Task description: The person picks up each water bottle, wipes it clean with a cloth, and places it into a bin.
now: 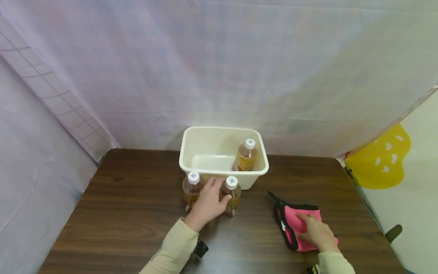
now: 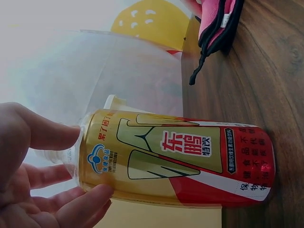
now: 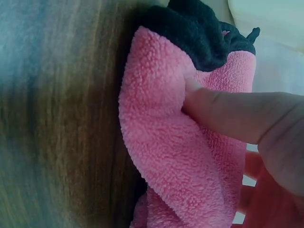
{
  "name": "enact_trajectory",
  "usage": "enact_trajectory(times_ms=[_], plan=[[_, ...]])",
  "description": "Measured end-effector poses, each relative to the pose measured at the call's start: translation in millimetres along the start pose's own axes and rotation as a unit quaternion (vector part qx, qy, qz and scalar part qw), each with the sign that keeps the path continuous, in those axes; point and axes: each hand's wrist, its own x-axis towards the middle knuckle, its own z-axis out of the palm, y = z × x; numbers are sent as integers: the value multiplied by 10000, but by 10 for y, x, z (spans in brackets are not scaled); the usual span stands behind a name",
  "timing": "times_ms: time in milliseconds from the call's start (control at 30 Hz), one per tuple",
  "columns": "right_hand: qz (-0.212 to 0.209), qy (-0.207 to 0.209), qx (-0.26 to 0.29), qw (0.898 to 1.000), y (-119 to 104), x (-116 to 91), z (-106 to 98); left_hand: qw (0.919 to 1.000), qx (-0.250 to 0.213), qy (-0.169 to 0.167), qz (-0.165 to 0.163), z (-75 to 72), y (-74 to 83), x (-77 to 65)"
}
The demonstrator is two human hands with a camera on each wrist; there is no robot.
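Observation:
My left hand (image 1: 209, 201) grips the shoulder of a drink bottle (image 1: 234, 196), thumb on one side and fingers on the other. In the left wrist view its gold and red label (image 2: 175, 159) faces the camera, and its base is at the tabletop. A second bottle (image 1: 192, 192) with a white cap stands just left of that hand. My right hand (image 1: 319, 233) holds a folded pink fleece cloth (image 1: 302, 217) with black edging on the right of the table. Its thumb (image 3: 228, 111) presses into the pink pile in the right wrist view, with other fingers partly hidden behind the cloth.
A white plastic bin (image 1: 224, 173) stands at the table's back, behind the two bottles. Inside it, on the right, is another bottle (image 1: 246, 158). The brown wooden table (image 1: 130, 213) meets a pale curtain (image 1: 219, 68) at its far edge.

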Motion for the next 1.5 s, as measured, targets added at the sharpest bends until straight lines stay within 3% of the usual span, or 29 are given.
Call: enact_trajectory(times_ms=[567, 867, 1033, 1133, 1233, 1300, 1367, 1500], plan=[[254, 873, 3, 9959, -103, -64, 104, 10000, -9, 68, 52, 11, -6, 1], [625, 786, 221, 9947, -134, -79, 86, 10000, 14, 48, -3, 16, -22, -14], [523, 1290, 616, 9883, -245, -143, 54, 10000, -25, 22, 22, 16, -19, -13], [376, 1887, 1045, 9757, -385, -168, 26, 10000, -33, 38, 27, 17, -17, -8], [27, 2730, 1649, 9478, -545, -154, 5, 10000, -29, 63, 46, 19, -19, -5], [-210, 3042, 2126, 9283, -648, -138, -14, 9999, -29, 88, 69, 20, -22, -1], [-520, 3210, 2656, 9076, -750, -119, -27, 9999, -24, 108, 89, 22, -19, 0], [-884, 2881, 3914, 8695, -1006, -95, -31, 9998, -13, 155, 143, 26, -18, 2]])
